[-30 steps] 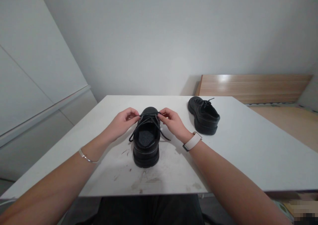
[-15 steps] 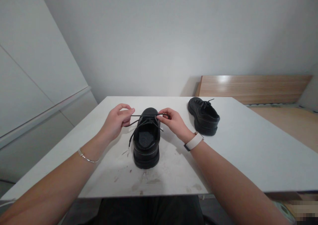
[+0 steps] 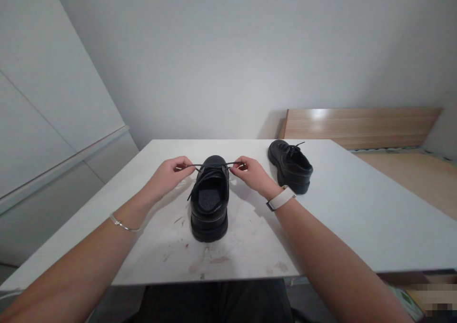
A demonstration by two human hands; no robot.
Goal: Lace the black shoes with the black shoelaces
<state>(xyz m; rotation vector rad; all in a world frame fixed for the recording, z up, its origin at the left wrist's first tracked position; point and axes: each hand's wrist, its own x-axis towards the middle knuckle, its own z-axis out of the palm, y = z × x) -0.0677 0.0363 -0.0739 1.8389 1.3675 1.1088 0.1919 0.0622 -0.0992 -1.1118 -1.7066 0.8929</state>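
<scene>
A black shoe (image 3: 209, 218) stands upright on the white table, its heel toward me and its toe pointing away. My left hand (image 3: 176, 171), to the left of the shoe's toe half, pinches the dark shoelace (image 3: 233, 163). On the other side my right hand (image 3: 248, 171) has its fingers closed on the lace too. Between the hands the lace runs across the front of the shoe, and its middle is hard to tell from the black leather. A short lace end hangs at the shoe's left side.
A second black shoe (image 3: 293, 168) with a tied lace sits at the back right of the white table (image 3: 342, 218). Brownish smudges mark the tabletop near its front edge. Behind stand a grey wall and a wooden headboard (image 3: 357, 123).
My left hand has moved slightly right, closer to the shoe. My right hand has shifted a little right. The lace's loose ends around the shoe opening show less than before.
</scene>
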